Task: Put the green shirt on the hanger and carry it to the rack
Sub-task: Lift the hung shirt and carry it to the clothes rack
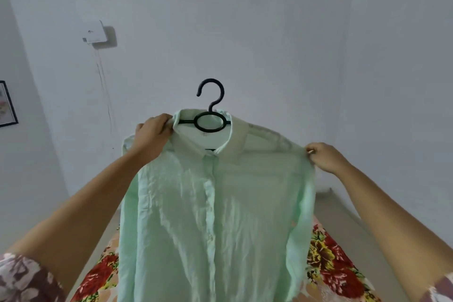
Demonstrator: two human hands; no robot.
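Observation:
A pale mint-green shirt (210, 216) hangs in front of me, buttoned, with its collar around a black plastic hanger (211, 105). The hanger's hook stands upright above the collar, and its arms are hidden inside the shoulders. My left hand (152, 138) grips the shirt's left shoulder beside the collar. My right hand (324, 157) pinches the outer edge of the right shoulder. No rack is in view.
A bed with a red and yellow floral cover (328, 267) lies below the shirt. A white wall (245, 32) is straight ahead, with a small white box (95, 33) and its cable at upper left. A framed picture (7, 103) hangs at the left edge.

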